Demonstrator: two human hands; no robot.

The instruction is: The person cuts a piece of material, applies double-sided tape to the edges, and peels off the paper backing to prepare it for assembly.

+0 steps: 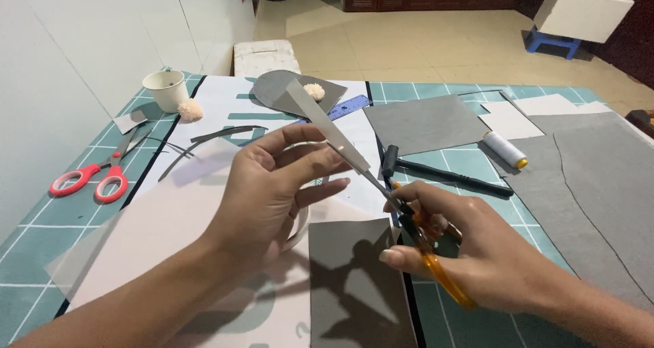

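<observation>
Grey fabric is what we work with: our left hand [272, 191] pinches a long narrow grey strip [325, 123] between thumb and fingertips, and the strip points up toward 11 o'clock, with its lower end at the blades of the orange-handled scissors [426, 242]. Our right hand [470, 249] has its fingers closed through and around the scissor handles, at about 4 o'clock from the left hand. The blades look nearly closed on the strip end, but we cannot tell exactly how far the cut goes. As we judge it, the cutting is partly done: several grey pieces already lie cut on the teal cutting mat [41, 232], namely a rounded grey piece [286, 92] at 12 o'clock with a small fluffy pompom [314, 90] on it, a grey sheet [426, 123] at 1 o'clock, thin curved offcuts [225, 133] at 10 o'clock, and a dark grey rectangle [354, 287] just below the hands. A large grey cloth [593, 184] at 3 o'clock carries a drawn line which seems not yet cut. Other things around are red-handled scissors [92, 179] at 9 o'clock, a white cup [167, 89] with a second pompom [190, 109] beside it, a blue ruler [349, 107], a black hammer [443, 172], and a spool of white thread [505, 149].
</observation>
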